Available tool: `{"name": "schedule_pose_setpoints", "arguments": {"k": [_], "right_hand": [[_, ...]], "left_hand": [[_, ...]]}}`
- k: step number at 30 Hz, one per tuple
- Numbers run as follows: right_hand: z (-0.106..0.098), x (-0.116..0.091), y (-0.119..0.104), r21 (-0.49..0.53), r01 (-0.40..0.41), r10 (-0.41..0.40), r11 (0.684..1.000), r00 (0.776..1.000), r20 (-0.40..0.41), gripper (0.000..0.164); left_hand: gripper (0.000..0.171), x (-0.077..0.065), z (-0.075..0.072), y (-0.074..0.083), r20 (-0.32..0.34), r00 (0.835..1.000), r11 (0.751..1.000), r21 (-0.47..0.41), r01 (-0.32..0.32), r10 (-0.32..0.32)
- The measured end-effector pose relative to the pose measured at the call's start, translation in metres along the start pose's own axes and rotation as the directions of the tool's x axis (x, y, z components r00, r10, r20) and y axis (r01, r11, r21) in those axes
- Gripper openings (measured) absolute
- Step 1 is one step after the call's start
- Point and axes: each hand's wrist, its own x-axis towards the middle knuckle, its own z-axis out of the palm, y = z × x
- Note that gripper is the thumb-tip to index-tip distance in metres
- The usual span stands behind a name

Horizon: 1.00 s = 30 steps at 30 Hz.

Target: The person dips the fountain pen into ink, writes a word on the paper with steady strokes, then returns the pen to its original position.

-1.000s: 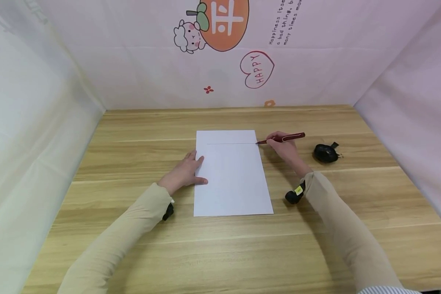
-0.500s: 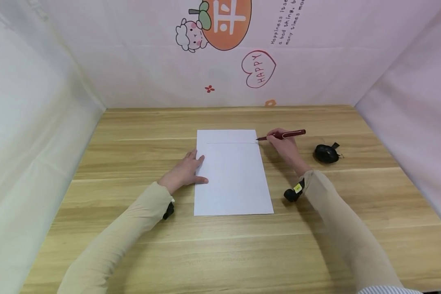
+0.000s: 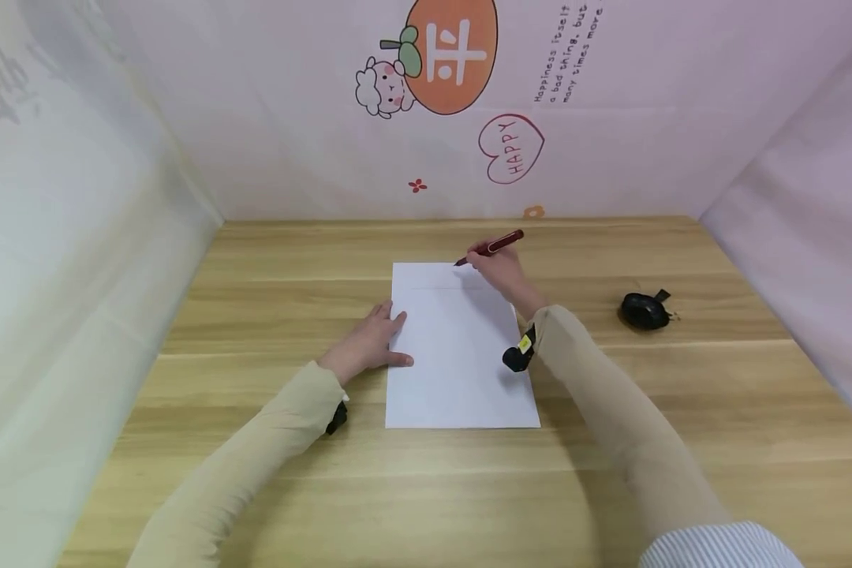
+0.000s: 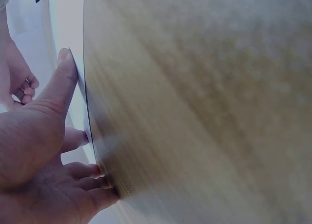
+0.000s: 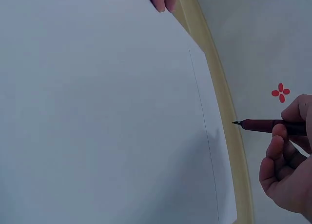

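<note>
Head view: the right hand (image 3: pixel 500 270), pinching the pen (image 3: pixel 507 241), has swung from the paper's (image 3: pixel 454 371) right edge to over its far edge, so the line (image 3: pixel 447 289) looks finished; the left hand (image 3: pixel 365 341), fingers spread, holds nothing, touching the paper's left edge on the table (image 3: pixel 291 252). Left wrist: its thumb (image 4: pixel 61 80) lies at that edge. Right wrist: the nib (image 5: pixel 237 122) juts ahead of the pinch, clear of the line.
</note>
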Motion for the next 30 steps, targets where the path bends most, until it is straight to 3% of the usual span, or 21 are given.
{"name": "schedule_pose_setpoints", "arguments": {"k": [8, 30], "right_hand": [[0.005, -0.001, 0.011, -0.081, 0.031, -0.028, 0.996, 0.999, 0.033, 0.021], [0.002, -0.006, 0.012, -0.037, -0.010, 0.012, 0.999, 0.999, 0.051, 0.024]], "left_hand": [[0.087, -0.001, 0.007, 0.001, -0.006, 1.000, 1.000, -0.004, -0.006, 0.006], [0.086, -0.002, 0.002, 0.003, -0.024, 1.000, 1.000, 0.006, -0.001, 0.001]]}}
